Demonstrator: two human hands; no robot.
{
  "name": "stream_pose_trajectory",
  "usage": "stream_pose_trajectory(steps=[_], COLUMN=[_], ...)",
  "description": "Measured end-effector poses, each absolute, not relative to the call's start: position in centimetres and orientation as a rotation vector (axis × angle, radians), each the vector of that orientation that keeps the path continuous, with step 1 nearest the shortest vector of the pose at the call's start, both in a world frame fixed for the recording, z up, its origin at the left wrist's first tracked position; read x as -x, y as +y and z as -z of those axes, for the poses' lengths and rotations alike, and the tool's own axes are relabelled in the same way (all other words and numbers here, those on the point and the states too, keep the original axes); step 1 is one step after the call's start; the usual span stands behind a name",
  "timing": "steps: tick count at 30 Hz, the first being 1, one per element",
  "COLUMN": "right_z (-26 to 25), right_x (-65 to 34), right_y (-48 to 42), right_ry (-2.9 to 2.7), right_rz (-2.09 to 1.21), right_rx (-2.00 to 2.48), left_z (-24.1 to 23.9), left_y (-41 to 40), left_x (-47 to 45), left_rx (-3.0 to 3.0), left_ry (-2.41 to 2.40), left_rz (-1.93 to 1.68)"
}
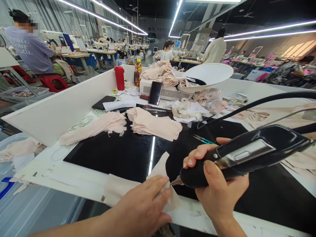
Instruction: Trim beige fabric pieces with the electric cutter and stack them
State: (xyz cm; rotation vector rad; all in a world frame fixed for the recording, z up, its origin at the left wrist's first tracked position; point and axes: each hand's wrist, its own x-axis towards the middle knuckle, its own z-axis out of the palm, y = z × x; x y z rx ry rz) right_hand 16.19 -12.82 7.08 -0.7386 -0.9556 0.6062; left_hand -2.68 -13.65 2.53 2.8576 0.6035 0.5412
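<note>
My right hand (219,184) is wrapped round a black corded handheld tool (237,154) with a silver side plate and a pointed metal tip. The tip meets a small beige fabric piece (160,166) near the front edge of the table. My left hand (145,204) grips this piece, fingers on top; its underside and part of the thumb's contact are hidden. Beyond my hands, two stacks of cut beige fabric, a left stack (98,126) and a middle stack (154,123), lie on the glossy black work surface (106,158).
Teal-handled tweezers (203,139) lie beyond the tool. Farther back are a phone (155,93), a red cup (119,78), a bottle (137,72) and a white vented box (145,88) bearing fabric. The tool's thick cable (266,97) arches at the right. Low white walls (61,108) border the table.
</note>
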Motion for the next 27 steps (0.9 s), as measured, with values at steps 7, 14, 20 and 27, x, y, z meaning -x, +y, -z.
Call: stream_pose_trajectory(steps=[7,14,20,27], right_z=[-6.7,-6.7,-6.9,-6.9], right_x=[-16.3,-15.9,-15.8,-15.8], right_y=[-13.0,-13.0,-13.2,-13.2], right_ry=[-0.947,-0.930,-0.926,-0.923], right_rz=[-0.604,-0.622,-0.620,-0.593], right_rx=[0.751,0.730,0.733,0.753], left_z=[-2.6,-2.1,-2.3,-3.0], left_y=[-8.2,-6.0,-6.2,-6.8], left_x=[2.5,3.4,3.7,4.2], left_rx=[-2.699,-2.767,-2.861,-3.002], left_ry=[0.379,0.342,0.347,0.285], left_rz=[-0.592,-0.543,-0.481,-0.397])
